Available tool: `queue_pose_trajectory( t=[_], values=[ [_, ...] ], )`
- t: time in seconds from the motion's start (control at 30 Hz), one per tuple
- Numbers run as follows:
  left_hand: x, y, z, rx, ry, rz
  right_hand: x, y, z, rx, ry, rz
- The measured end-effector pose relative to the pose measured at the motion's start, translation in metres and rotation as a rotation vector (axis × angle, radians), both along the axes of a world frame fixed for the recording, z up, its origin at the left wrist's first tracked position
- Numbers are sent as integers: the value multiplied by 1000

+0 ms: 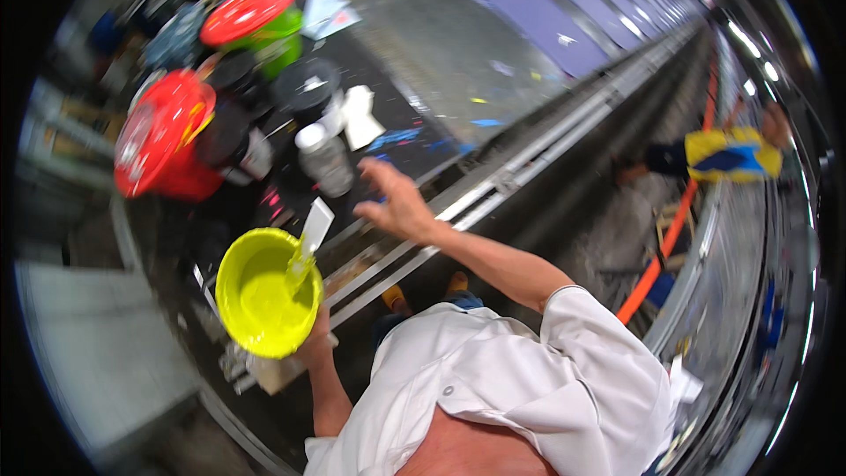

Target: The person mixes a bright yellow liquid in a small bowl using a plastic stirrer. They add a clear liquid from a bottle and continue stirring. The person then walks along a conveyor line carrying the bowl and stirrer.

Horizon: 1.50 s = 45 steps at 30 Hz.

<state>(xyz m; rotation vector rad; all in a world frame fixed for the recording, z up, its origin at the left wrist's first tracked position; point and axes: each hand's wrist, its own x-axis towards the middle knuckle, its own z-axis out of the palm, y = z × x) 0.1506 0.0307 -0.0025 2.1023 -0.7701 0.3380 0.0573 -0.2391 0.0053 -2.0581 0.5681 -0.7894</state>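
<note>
My left hand [317,341] grips the lower right side of a bucket [231,335], its fingers mostly hidden behind it. Bright yellow paint or ink [264,293] fills part of the bucket and coats its inside wall. A white spatula [315,227] leans on the bucket's right rim, its lower end smeared yellow. Out over the table edge, my right hand [398,203] is open with fingers apart, holding nothing. Just left of its fingertips, apart from them, is a clear plastic bottle [328,167] with a white cap.
Red-lidded containers, one red [172,137] and one green [280,40], stand at the left beside black jars [308,88]. A crumpled white cloth [361,116] lies near the bottle. Metal rails [529,167] edge the long table. A person in yellow and blue [727,154] is at the right.
</note>
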Motion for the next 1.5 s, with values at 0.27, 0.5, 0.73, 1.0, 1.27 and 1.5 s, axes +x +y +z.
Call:
queue_pose_trajectory(
  t=[0.27,0.5,0.73,1.0,1.27,1.5],
  values=[
    [-31,-86,1,-19,-392,-332,-156,18,122,308,-291,-39],
    [-135,-176,26,-335,54,-771,-307,-19,175,137,-249,-155],
    [-264,-261,31,-276,160,-887,-430,-46,198,17,27,-300],
    [-378,-345,55,-338,501,-1244,-527,-70,196,-69,91,-463],
    [-436,-437,62,-250,692,-1389,-576,-137,180,-209,116,-623],
    [-468,-555,49,-213,818,-1518,-600,-239,197,-120,233,-841]
  ],
)
